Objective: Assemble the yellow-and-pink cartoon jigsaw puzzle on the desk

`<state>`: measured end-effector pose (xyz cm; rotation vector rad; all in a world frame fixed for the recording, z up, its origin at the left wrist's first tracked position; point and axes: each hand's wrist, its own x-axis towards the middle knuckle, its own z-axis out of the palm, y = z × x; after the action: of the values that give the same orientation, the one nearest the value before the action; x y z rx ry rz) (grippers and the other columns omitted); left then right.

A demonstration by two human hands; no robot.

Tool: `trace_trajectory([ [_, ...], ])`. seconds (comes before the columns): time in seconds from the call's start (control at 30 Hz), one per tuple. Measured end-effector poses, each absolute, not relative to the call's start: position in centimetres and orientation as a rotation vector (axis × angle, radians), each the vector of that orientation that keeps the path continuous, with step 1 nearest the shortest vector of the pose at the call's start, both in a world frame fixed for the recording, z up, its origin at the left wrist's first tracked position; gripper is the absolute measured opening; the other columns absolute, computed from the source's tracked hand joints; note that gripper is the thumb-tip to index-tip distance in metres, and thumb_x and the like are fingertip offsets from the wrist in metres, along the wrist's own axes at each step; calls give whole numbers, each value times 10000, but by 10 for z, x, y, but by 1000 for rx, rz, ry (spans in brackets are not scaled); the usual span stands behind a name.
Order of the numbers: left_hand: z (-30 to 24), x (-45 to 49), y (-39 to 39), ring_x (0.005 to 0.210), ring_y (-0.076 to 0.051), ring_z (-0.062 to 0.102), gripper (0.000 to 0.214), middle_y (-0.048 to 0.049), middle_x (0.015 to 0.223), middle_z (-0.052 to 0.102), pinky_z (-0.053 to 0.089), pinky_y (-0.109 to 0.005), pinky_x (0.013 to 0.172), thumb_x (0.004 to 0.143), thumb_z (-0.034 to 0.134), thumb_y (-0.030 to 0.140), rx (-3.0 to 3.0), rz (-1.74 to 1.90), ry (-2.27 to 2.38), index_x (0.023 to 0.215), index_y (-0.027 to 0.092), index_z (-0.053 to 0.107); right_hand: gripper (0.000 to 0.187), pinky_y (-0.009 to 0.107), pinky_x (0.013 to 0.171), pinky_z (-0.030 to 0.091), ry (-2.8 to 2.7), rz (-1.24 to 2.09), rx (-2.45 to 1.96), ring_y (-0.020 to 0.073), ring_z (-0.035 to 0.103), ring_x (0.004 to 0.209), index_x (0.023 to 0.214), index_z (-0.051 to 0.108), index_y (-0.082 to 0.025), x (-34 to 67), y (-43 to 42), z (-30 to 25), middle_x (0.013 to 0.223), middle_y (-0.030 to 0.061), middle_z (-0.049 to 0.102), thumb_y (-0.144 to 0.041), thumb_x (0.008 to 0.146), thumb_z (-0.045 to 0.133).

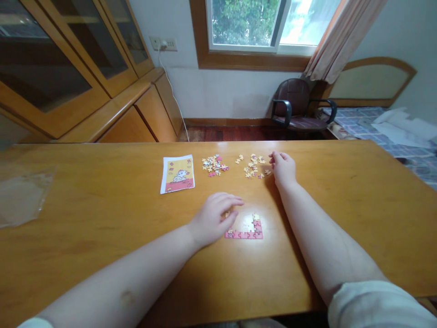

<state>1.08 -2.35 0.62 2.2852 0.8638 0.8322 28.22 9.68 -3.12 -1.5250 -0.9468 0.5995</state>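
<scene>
My left hand [218,216] hovers over the left side of a partly joined puzzle border [244,234], its fingers stretched and the thumb apart. Pink pieces form the border's bottom and right sides, with a yellow piece at the top right; my hand covers part of the left side. Farther back, my right hand [284,169] is beside a loose group of mostly yellow puzzle pieces [252,166]. Its fingertips are drawn together, and whatever they may hold is too small to make out. A second heap of mixed pieces [214,165] lies to the left.
A picture card [178,174] showing a white animal on yellow and pink lies left of the heaps. Clear plastic film [25,193] rests at the table's left. Beyond the wooden table [112,182] stand a cabinet [126,109], a chair [297,105] and a bed [368,118].
</scene>
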Motion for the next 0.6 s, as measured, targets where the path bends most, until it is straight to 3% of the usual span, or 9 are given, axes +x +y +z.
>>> trace_trajectory([
  [0.17, 33, -1, -8, 1117, -224, 601, 189, -60, 1122, 691, 425, -421, 1036, 846, 562, 227, 1824, 1204, 1217, 985, 211, 689, 255, 243, 513, 350, -871, 667, -1499, 107, 446, 507, 706, 622, -178, 287, 98, -27, 589, -13, 563, -420, 757, 560],
  [0.33, 59, -2, 38, 862, -170, 626, 242, -57, 978, 692, 500, -305, 798, 709, 682, 275, 1182, 1305, 1243, 929, 176, 684, 216, 242, 476, 339, -830, 735, -1537, 98, 415, 472, 712, 606, -178, 289, 98, -21, 597, -11, 566, -379, 756, 542],
  [0.43, 48, 4, 71, 700, -103, 583, 201, -35, 919, 667, 465, -226, 655, 714, 621, 258, 845, 1581, 1220, 900, 185, 641, 211, 246, 476, 347, -875, 746, -1568, 102, 423, 476, 730, 600, -180, 289, 97, -18, 623, -4, 588, -374, 756, 522],
  [0.53, 23, 16, 85, 607, -83, 508, 170, -10, 837, 646, 408, -206, 582, 733, 603, 247, 920, 1728, 1280, 890, 190, 636, 210, 259, 499, 370, -979, 777, -1617, 114, 452, 490, 723, 613, -179, 290, 95, -16, 628, 2, 609, -376, 736, 542],
  [0.6, 7, 26, 84, 600, -102, 492, 150, -7, 759, 628, 395, -227, 579, 761, 594, 263, 1229, 1563, 1235, 874, 184, 653, 201, 270, 530, 380, -1071, 799, -1654, 125, 473, 504, 686, 622, -180, 290, 93, -16, 591, -5, 599, -375, 714, 579],
])
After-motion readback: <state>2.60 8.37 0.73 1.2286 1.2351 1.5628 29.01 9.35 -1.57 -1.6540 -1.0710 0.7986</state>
